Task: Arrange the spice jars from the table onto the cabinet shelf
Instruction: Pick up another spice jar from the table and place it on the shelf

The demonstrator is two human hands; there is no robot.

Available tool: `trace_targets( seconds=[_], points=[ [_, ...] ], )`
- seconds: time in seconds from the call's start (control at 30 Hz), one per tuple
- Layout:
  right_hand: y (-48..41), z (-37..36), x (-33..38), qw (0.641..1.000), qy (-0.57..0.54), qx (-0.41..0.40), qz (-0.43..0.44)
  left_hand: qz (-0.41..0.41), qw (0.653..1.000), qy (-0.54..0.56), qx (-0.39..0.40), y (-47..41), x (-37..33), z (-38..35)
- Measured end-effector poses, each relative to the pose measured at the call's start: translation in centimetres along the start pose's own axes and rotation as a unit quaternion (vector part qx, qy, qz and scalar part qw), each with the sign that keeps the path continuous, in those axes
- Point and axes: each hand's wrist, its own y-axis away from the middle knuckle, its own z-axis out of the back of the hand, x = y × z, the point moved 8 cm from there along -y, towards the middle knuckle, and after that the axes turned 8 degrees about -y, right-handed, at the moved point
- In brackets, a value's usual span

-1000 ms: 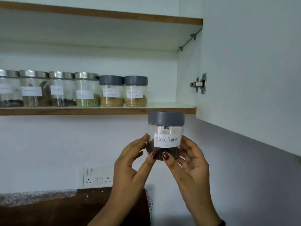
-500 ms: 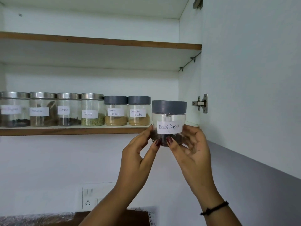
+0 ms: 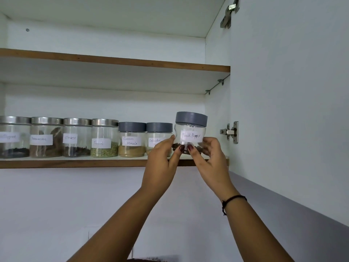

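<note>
Being gripped by the left hand (image 3: pixel 162 155) and the right hand (image 3: pixel 210 154), the clear grey-lidded plastic jar labelled Black Pepper (image 3: pixel 190 128) is being held slightly tilted at the right end of the brown-edged white cabinet shelf (image 3: pixel 75 163), just beside the grey-lidded coriander jar (image 3: pixel 158 134).

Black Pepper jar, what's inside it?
Dark peppercorns lie at the bottom of the Black Pepper jar; above them it looks empty. The left hand and right hand grip it, covering part of the fill.
</note>
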Motion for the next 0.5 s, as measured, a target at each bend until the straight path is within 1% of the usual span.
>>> trace_targets(
  seconds=[0.1,0.17,0.4,0.5],
  points=[
    [-0.6,-0.2,-1.8,0.998,0.054,0.011,-0.025,0.001,0.999,-0.041,0.009,-0.3,0.9,-0.8],
    [-0.7,-0.1,-2.5,0.995,0.092,0.015,-0.025,-0.003,0.998,-0.069,0.013,-0.3,1.2,-1.0],
    [-1.1,-0.6,-2.5,0.978,0.203,0.009,0.035,-0.014,0.992,-0.128,0.012,-0.5,1.2,-1.4],
    [-1.3,-1.0,-2.9,0.968,0.247,-0.004,0.045,0.015,0.993,-0.113,-0.014,-0.6,1.2,-1.0]
  ],
)
